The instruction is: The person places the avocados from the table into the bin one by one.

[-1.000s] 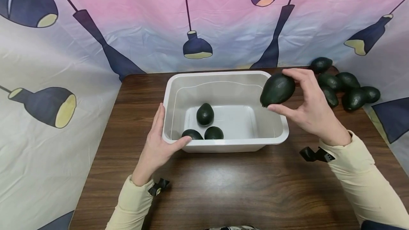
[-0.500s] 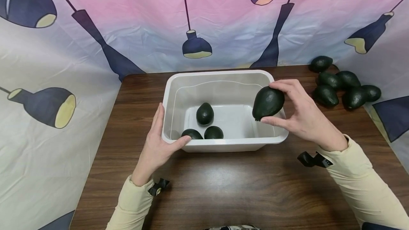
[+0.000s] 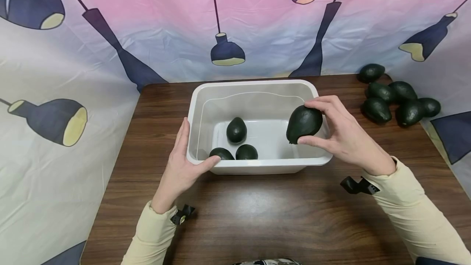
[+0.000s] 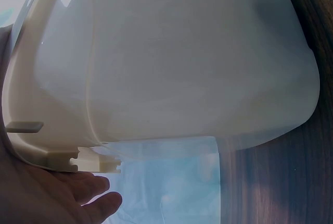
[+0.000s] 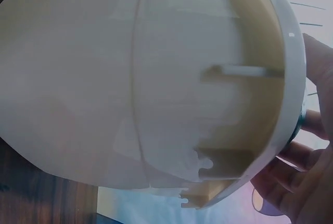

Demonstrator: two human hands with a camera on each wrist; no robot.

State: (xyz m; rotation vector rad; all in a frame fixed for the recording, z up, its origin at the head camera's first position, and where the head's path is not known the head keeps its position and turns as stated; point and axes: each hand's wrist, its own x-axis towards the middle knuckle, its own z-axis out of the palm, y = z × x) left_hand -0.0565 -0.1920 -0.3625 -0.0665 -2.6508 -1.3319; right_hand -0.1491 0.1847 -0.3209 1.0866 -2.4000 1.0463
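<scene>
Right hand [image 3: 344, 134]: thumb and fingers grasp one avocado [image 3: 304, 124], tilted with its narrow end down and left, above the right part of the tub [image 3: 265, 162]. Left hand [image 3: 181, 167]: fingers released, extended along the tub's left end, thumb resting on the near rim. The tub stands upright on the counter [image 3: 257, 212]. Inside, left of centre, lie three avocados [image 3: 236, 130]; the near wall partly hides two. Six avocados [image 3: 377, 110] sit grouped at the counter's far right corner. Printed cloth [image 3: 265, 19] hangs behind.
</scene>
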